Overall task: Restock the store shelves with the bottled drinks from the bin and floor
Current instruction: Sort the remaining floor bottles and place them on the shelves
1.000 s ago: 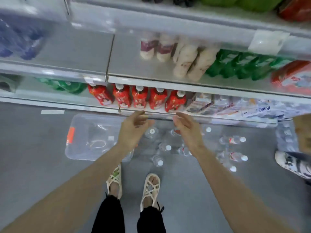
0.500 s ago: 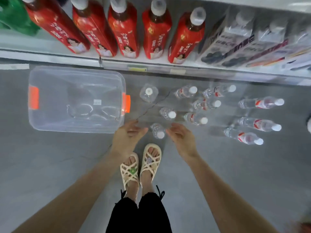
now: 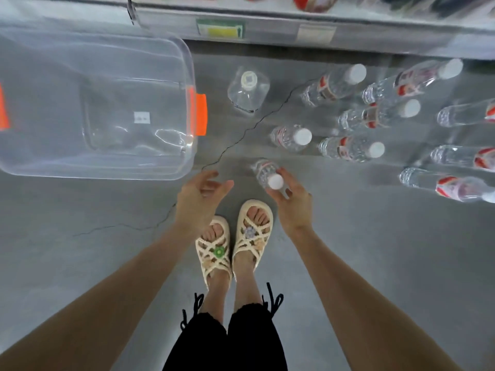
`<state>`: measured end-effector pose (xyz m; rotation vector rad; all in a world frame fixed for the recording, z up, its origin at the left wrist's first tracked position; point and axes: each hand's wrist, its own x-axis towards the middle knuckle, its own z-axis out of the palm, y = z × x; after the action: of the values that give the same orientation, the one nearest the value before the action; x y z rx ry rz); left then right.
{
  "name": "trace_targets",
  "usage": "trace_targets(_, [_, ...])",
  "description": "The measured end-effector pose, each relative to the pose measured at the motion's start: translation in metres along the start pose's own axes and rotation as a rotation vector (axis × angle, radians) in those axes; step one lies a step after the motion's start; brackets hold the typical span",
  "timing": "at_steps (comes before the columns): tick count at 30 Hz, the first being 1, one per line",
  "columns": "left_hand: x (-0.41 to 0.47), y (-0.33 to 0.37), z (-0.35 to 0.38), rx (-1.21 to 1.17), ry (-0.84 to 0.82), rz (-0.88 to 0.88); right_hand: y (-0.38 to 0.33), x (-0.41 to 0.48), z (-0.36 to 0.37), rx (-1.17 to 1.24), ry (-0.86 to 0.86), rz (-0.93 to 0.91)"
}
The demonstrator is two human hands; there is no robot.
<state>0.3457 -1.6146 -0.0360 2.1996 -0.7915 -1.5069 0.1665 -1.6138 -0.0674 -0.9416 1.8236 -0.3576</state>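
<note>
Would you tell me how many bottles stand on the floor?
10: one bottle in the right hand, a squat one beside the bin, eight grouped to its right; more may lie off-frame.

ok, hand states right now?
Left hand: open, holding nothing.
Right hand: fingers curled round small clear plastic water bottle with white cap.

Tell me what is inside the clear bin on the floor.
No bottles show inside the clear bin: only a small white sticker on its base and glare. Its left end runs out of frame, so that part cannot be checked.
</note>
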Motion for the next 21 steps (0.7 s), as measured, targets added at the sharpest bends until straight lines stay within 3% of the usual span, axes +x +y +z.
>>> trace_targets(6, [-0.018,0.025,-0.019,-0.012,-0.037,0.058,-0.029,-0.012,-0.017,0.053,0.023,0.006])
trace_targets(11, [-0.074,0.089,-0.052,0.014,-0.090,0.155,-0.104,-0.061,-0.070,0.096,-0.025,-0.069])
trace_targets(21, [-0.242,0.315,-0.156,-0.060,-0.195,0.525,-0.376,-0.221,-0.244,0.139,0.054,-0.504])
